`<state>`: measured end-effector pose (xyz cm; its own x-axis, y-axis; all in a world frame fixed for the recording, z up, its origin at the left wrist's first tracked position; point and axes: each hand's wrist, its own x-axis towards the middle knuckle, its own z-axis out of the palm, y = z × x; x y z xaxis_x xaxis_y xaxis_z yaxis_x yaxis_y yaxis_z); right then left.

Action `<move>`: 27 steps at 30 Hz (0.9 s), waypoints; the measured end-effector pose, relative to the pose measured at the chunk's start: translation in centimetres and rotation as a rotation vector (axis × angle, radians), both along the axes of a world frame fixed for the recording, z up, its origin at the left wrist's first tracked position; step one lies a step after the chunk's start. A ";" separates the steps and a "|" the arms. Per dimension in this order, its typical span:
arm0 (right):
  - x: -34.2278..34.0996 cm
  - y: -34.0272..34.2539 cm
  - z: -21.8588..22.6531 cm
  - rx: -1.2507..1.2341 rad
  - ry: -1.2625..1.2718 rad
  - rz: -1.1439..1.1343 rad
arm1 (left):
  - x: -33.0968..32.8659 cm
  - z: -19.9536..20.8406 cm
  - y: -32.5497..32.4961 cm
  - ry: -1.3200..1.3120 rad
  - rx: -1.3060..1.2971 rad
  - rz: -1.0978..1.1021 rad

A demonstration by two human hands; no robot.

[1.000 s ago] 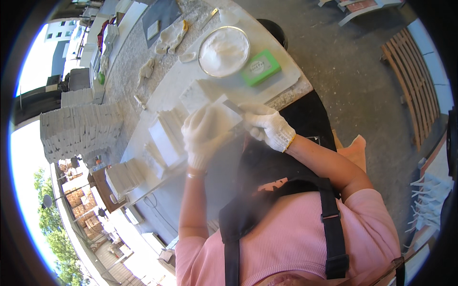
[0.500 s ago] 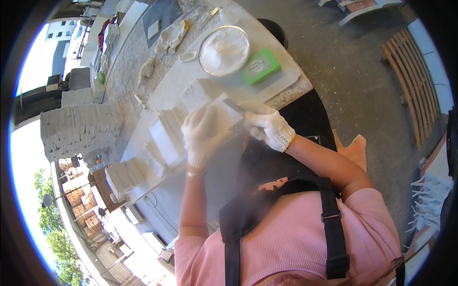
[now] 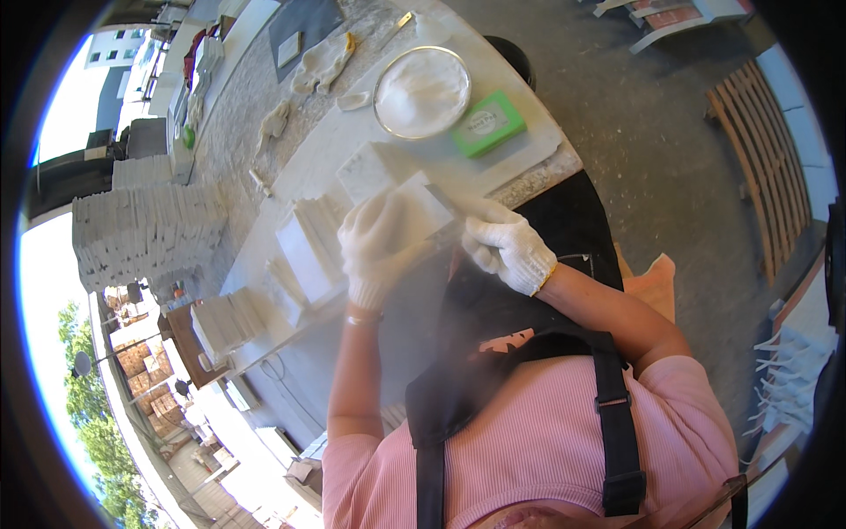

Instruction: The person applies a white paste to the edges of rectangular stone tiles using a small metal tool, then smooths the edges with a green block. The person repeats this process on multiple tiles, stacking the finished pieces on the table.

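Observation:
My left hand (image 3: 372, 251), in a white knit glove, is curled over a white slab (image 3: 414, 204) at the near edge of the table. Its fingertips lie on or behind the slab and are partly hidden in haze. In a matching glove, my right hand (image 3: 509, 247) is closed on a flat grey blade, perhaps a scraper (image 3: 440, 197), at the slab's right side. The blade's handle is hidden in my fingers. Left of my left hand, several white slabs (image 3: 308, 251) stand in a row, and another white block (image 3: 368, 172) sits just beyond.
Beyond my hands stand a bowl of white powder (image 3: 423, 93) and a green box (image 3: 489, 123). Loose gloves (image 3: 324, 63) and a second scraper (image 3: 394, 31) lie farther back. Tall stacks of slabs (image 3: 145, 234) rise at left; a wooden pallet (image 3: 760, 167) is at right.
My right hand has shifted slightly right and toward me with the blade. The left hand stays on the slab. The whole view has also tilted a little.

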<state>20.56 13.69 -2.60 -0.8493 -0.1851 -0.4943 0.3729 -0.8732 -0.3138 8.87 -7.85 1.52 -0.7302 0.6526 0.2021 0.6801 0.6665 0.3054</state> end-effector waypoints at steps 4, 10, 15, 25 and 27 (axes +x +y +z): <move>0.7 0.9 0.0 -0.019 0.035 0.005 | 0.2 -0.2 0.0 0.010 0.021 0.023; -2.0 1.4 -0.7 0.252 0.052 -0.013 | 0.3 -0.1 0.0 0.018 0.014 0.041; -4.7 0.2 -1.2 0.299 0.111 -0.019 | 0.2 0.0 0.1 0.011 0.016 0.029; -1.4 0.9 -1.6 0.208 0.108 0.006 | 0.4 0.0 0.3 0.028 0.032 0.041; -2.6 1.6 -1.1 0.284 0.126 -0.010 | 0.4 0.1 0.3 0.019 0.037 0.043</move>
